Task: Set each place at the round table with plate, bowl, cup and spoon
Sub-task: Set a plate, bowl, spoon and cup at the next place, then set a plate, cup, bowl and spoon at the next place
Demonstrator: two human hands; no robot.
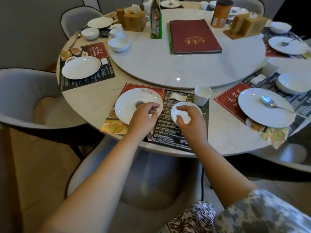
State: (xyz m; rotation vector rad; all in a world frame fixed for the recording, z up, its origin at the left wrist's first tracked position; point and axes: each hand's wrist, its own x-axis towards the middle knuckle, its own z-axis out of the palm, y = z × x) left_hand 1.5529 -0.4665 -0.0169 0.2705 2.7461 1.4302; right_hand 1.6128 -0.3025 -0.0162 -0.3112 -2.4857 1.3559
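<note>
At the near place a white plate [133, 103] lies on a printed placemat [170, 130]. My left hand [143, 118] holds a spoon [139, 103] whose bowl rests at the plate's middle; its handle end shows below the hand. My right hand [190, 117] grips a small white bowl [183, 111] on the mat to the right of the plate. A white cup [202, 95] stands upright just behind the bowl, and a small white rest [178, 97] lies beside it.
A marble lazy Susan [168, 68] fills the table's middle, carrying a red menu [193, 36], wooden tissue boxes [134, 19], a green packet and an orange can. Neighbouring places have plates [80, 67], bowls and a spoon [272, 105]. A grey chair [148, 179] stands between me and the table.
</note>
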